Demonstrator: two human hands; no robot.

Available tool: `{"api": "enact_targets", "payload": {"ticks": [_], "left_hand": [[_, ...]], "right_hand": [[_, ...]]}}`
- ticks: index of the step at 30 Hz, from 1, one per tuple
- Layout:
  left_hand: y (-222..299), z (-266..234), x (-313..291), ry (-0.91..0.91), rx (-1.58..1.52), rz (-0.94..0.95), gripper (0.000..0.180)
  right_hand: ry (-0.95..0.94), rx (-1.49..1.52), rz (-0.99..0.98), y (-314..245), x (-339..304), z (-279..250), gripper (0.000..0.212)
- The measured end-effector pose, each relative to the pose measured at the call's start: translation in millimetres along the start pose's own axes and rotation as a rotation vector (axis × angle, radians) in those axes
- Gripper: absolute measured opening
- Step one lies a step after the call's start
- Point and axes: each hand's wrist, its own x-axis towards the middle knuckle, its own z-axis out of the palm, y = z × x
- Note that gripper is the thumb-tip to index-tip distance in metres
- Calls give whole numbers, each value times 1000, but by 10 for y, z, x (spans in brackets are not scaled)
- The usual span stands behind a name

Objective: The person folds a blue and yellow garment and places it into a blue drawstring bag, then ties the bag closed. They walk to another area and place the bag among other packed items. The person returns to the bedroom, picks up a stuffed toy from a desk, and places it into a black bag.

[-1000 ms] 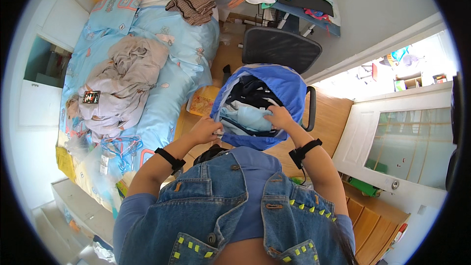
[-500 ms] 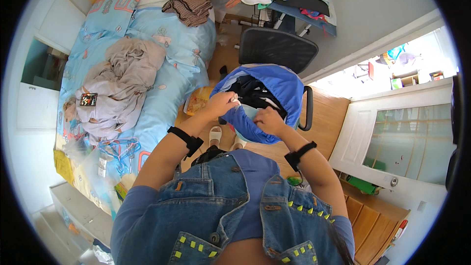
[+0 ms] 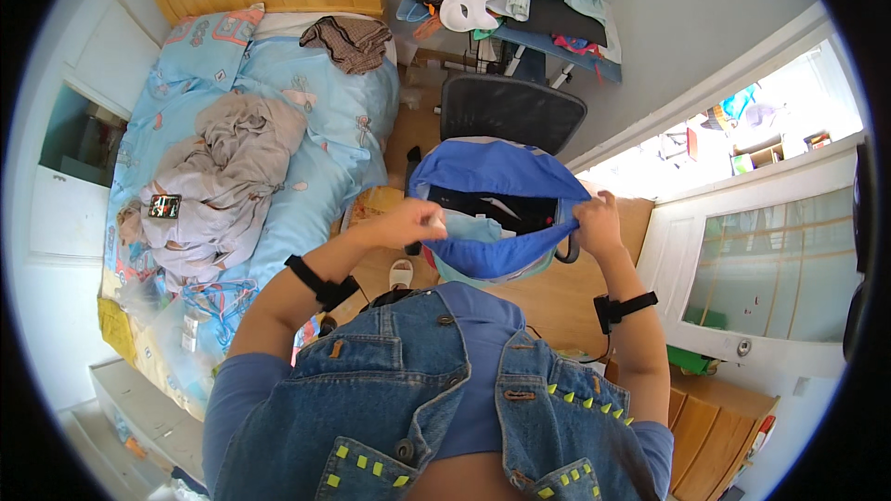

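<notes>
A blue fabric bag (image 3: 501,255) sits on the seat of a black office chair (image 3: 512,111). Its wide mouth gapes toward me, showing dark clothes (image 3: 459,201) and a light blue cloth (image 3: 469,226) inside. At the left end of the mouth, my left hand (image 3: 408,223) is closed on the rim, with a small whitish bit at its fingertips that I cannot make out. My right hand (image 3: 599,223) grips the right end of the rim and pulls it outward into a corner.
To the left is a bed (image 3: 334,144) bearing a crumpled grey-beige blanket (image 3: 227,158) and blue hangers (image 3: 218,301). A cluttered desk (image 3: 594,65) with a white mask (image 3: 467,7) stands behind the chair. A white glazed door (image 3: 673,301) is at the right.
My right hand has moved right, from the front rim to the right corner. My left hand has shifted slightly left and down. The mouth is stretched wider, and the view has shifted a little.
</notes>
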Motion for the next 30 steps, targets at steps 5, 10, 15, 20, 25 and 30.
{"api": "enact_targets", "payload": {"ticks": [5, 10, 15, 20, 25, 30], "left_hand": [[999, 82, -249, -20, -312, 58, 18], [1602, -249, -343, 216, -34, 411, 15], [1850, -325, -447, 302, -299, 582, 11], [1821, -524, -10, 506, -513, 482, 11], [1790, -704, 491, 360, -486, 347, 10], [1733, -806, 882, 266, -503, 257, 11]], "right_hand": [[268, 58, -202, -40, 336, -234, 7], [228, 177, -133, -48, 603, -198, 9], [166, 784, -332, -366, 519, -191, 22], [124, 914, -656, -922, 444, -86, 44], [-69, 1278, -463, -1359, 536, 145, 42], [-435, 1855, -198, -1349, 685, 51, 46]]}}
